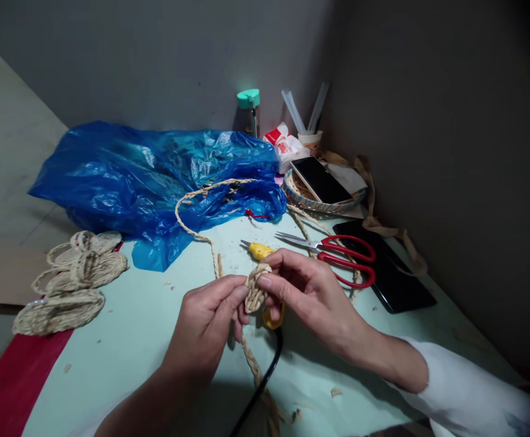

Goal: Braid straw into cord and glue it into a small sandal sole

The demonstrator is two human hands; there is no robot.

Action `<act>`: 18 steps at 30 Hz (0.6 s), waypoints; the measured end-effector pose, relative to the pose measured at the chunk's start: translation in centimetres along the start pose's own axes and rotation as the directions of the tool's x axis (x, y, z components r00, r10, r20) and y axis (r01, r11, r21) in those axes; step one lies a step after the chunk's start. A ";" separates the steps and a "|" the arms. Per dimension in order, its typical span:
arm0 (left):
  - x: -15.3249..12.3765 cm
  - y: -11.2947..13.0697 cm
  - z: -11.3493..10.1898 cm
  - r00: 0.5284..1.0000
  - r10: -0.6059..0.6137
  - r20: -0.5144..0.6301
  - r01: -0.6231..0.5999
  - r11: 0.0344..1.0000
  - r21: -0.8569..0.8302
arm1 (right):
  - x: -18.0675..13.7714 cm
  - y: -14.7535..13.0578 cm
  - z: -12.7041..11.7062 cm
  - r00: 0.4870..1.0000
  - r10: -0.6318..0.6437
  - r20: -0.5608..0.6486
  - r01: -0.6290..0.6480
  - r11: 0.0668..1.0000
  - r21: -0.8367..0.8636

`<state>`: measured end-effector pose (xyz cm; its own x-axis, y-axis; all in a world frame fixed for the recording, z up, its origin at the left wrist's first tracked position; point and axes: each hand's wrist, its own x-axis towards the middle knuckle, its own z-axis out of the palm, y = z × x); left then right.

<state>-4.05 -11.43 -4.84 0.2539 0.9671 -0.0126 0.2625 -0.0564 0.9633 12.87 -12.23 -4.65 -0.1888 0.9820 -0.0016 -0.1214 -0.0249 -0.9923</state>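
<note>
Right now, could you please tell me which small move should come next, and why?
I'd perhaps wind some of the braided cord around the small coil: the left hand and right hand both pinch the coil, and loose cord trails below them.

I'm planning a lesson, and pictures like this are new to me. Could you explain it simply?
No machine shows here. The single picture comes from a camera worn on someone's head, looking forward and down. That person's bare left hand and right hand pinch a small braided piece between them. On the table, a yellow tool with a black cord is partly hidden by the right hand; red-handled scissors lie beyond it. Woven, slipper-shaped pieces sit at the left, with a blue bag behind.
</note>
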 end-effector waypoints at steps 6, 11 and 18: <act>-0.3 0.1 0.1 0.994 0.095 -0.048 -0.089 0.990 0.108 | -0.3 0.0 0.4 0.999 0.030 -0.012 -0.030 1.000 0.004; -0.7 -0.2 0.9 0.973 0.190 -0.132 -0.160 0.964 0.211 | -0.4 0.1 0.5 0.999 -0.004 -0.047 0.002 0.999 -0.037; -1.0 -0.3 1.5 0.991 0.126 -0.055 -0.108 0.959 0.261 | -0.2 0.8 0.2 0.997 -0.022 -0.079 0.016 0.997 -0.079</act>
<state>-2.98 -12.76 -5.57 0.2336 0.9644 0.1237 0.4678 -0.2230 0.8553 12.58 -12.51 -5.38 -0.1084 0.9941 0.0107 -0.0474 0.0056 -0.9989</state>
